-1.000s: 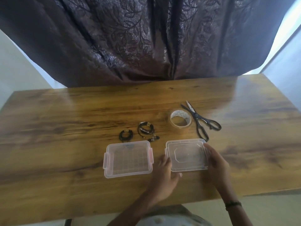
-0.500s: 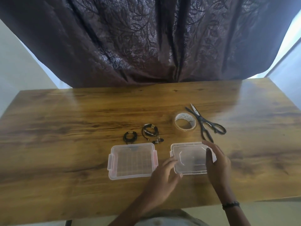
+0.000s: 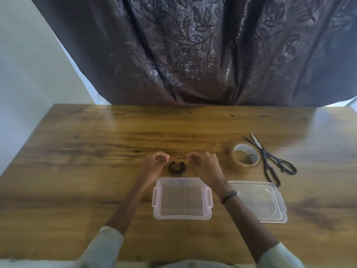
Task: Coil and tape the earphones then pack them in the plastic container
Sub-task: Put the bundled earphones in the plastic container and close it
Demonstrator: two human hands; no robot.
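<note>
Both hands reach past the clear plastic container (image 3: 182, 198): my left hand (image 3: 154, 164) curls on nothing I can see; whether my right hand (image 3: 202, 163) grasps the second earphones is hidden. One black coil (image 3: 177, 167) lies between them on the grainy tabletop (image 3: 96, 151); I should pinch gently, keeping loops round.

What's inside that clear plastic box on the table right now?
The clear plastic box looks empty; only its gridded floor shows. A coiled earphone lies just behind it on the table, outside.
</note>
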